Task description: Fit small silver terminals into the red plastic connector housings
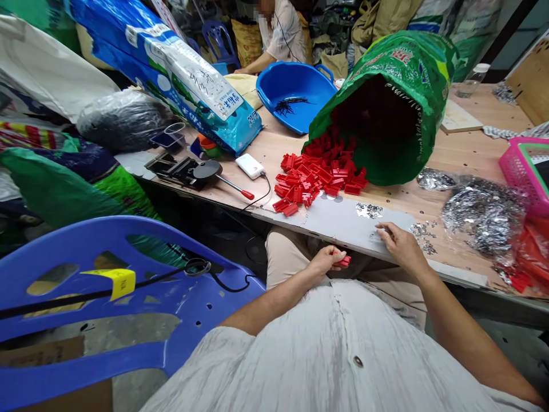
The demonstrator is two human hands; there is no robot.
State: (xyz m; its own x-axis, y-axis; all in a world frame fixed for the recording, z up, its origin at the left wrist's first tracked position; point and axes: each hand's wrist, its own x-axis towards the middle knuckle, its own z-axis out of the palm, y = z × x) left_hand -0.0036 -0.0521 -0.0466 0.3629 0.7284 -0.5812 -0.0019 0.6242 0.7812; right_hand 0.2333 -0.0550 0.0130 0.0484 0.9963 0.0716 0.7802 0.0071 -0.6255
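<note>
Two bare hands are at work close to our body, at the front edge of the table (467, 151). Our left hand (323, 263) is above the lap (285, 257), just outside the table edge; its thumb and fingers are closed on one red plastic piece (343, 261), which shows partly beyond the fingertips. Our right hand (398, 243) is over the grey sheet (334, 220), with the fingers bent and the thumb near the index finger; whether a very small part is between the tips, we cannot tell. Just beside this hand, to its right, loose shiny parts (424, 237) are scattered, and a second small group (369, 210) lies on the sheet.

In our judgement, one red piece is in hand, but we cannot see if anything is fitted to it. Many others are left: the red heap (317, 171) spills from the green sack (433, 68). On the right, a clear bag (480, 206) holds more shiny parts. We find no separate pile which we can surely call finished, so much work seems to remain. Farther away are a blue basin (309, 86) and another person (287, 34).
</note>
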